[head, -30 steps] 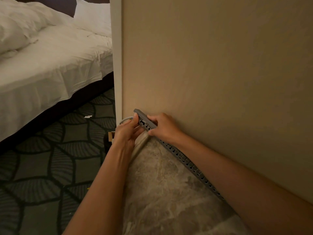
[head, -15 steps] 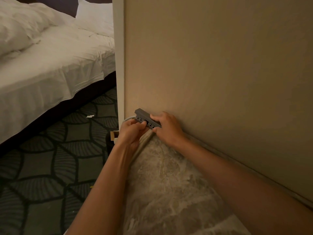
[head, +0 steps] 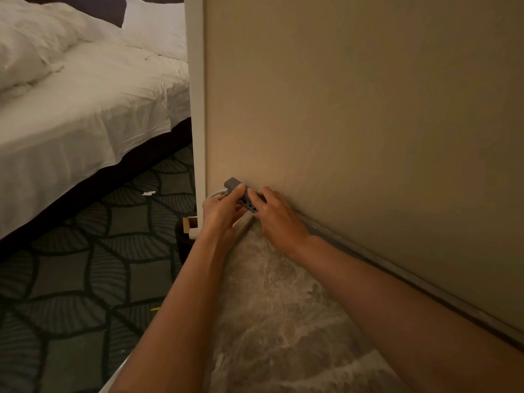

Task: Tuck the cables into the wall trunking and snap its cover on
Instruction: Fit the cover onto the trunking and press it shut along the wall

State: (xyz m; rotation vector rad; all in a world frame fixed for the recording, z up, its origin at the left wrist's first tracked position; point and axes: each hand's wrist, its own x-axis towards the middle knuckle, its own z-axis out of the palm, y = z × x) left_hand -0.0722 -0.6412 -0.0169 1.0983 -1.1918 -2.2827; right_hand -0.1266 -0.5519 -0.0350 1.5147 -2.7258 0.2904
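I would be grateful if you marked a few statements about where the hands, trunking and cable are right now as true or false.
1. Both hands are on the grey trunking at the foot of the wall. True: the left hand and right hand both grip its end.
2. The trunking lies on the bed. False: it is by the wall's corner, at floor level; the bed is off to the left.
3. A white cable curves out beside the left hand. True.
4. The floor under the forearms is carpet. False: it is marbled stone; the patterned carpet lies to the left.
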